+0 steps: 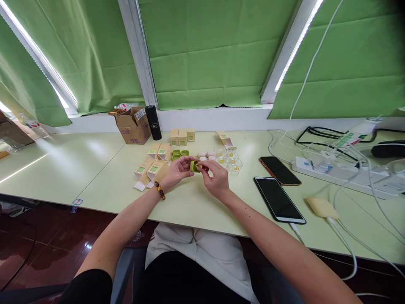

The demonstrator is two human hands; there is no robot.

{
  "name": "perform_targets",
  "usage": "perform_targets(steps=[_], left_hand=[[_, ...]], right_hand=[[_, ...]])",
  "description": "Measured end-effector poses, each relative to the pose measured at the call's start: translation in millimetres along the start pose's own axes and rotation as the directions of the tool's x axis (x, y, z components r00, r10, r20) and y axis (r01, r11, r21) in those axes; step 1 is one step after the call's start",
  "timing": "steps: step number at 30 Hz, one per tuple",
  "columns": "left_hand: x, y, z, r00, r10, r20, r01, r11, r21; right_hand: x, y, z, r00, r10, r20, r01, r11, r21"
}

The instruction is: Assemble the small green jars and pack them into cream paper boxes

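A small green square cup (195, 166) is held up just above the table, its open side toward me. My left hand (179, 171), with a beaded bracelet at the wrist, grips it from the left between thumb and fingers. From the right, the fingertips of my right hand (216, 176) pinch at its rim; whether they also hold something small inside cannot be made out. Behind the hands stand several more green cups (180, 153), partly hidden. Pale pink pieces (207, 154) and several clear round cups with yellow centres (232, 161) lie beyond my right hand.
Small tan cartons (151, 169) with green labels stand at left, more cartons (182, 137) behind. An opened carton (225, 139) lies farther back. A cardboard box (133, 126) and black bottle (153, 122) are by the wall. Two phones (279, 199), a power strip (341, 175) and cables occupy the right.
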State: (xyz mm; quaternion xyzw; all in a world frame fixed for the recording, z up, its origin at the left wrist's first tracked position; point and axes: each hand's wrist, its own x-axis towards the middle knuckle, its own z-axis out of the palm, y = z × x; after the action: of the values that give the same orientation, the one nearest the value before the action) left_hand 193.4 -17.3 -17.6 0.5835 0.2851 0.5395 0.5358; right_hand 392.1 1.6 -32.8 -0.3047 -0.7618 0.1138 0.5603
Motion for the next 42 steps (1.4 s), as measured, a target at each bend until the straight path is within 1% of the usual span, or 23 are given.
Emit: perform_targets(steps=[2,5,12,15,19,23,25,30,35,39,42], left_hand=[[0.1,-0.5,0.1,1.000,0.003,-0.002,-0.003,1.000,-0.004],[0.1,-1.4,0.3,1.000,0.003,0.004,-0.003,1.000,-0.009],[1.0,-5.0,-0.6,1.000,-0.011,0.020,0.011,1.000,-0.006],[0.8,-4.9,-0.2,1.000,-0.008,0.018,0.008,1.000,-0.008],[-0.4,-2.9,1.2,1.000,-0.015,0.009,0.015,1.000,-0.001],[-0.5,-3.1,0.4,1.000,-0.022,0.004,0.022,1.000,0.011],[-0.3,-4.1,-0.5,1.000,-0.025,0.006,0.025,1.000,0.014],[-0.6,-5.2,-1.1,0.999,-0.036,0.010,0.036,0.999,0.020],[0.8,-3.2,-2.2,1.000,0.005,0.020,-0.005,0.999,0.035],[2.4,-2.3,-4.1,0.999,0.050,0.014,-0.051,0.998,0.047],[3.3,-3.2,-6.2,0.997,0.076,-0.014,-0.075,0.996,0.043]], right_hand=[[0.2,1.4,-1.1,0.999,-0.023,0.025,0.025,0.997,-0.076],[0.6,2.8,-2.5,0.998,-0.046,0.029,0.050,0.986,-0.157],[1.6,5.7,-2.7,0.992,-0.057,0.115,0.086,0.960,-0.266],[2.1,5.7,-3.1,0.989,-0.082,0.123,0.114,0.952,-0.286],[2.7,5.0,-3.2,0.988,-0.119,0.100,0.143,0.948,-0.283],[2.5,8.3,-0.6,0.969,-0.246,0.021,0.243,0.938,-0.248],[2.1,10.7,0.6,0.958,-0.287,0.003,0.279,0.932,-0.232],[2.5,13.8,1.1,0.946,-0.323,0.017,0.320,0.929,-0.186],[4.0,16.0,0.0,0.938,-0.348,0.000,0.343,0.925,-0.165],[3.3,17.8,-3.1,0.941,-0.334,0.050,0.338,0.931,-0.140],[3.1,17.6,-5.0,0.947,-0.317,0.051,0.321,0.941,-0.111]])
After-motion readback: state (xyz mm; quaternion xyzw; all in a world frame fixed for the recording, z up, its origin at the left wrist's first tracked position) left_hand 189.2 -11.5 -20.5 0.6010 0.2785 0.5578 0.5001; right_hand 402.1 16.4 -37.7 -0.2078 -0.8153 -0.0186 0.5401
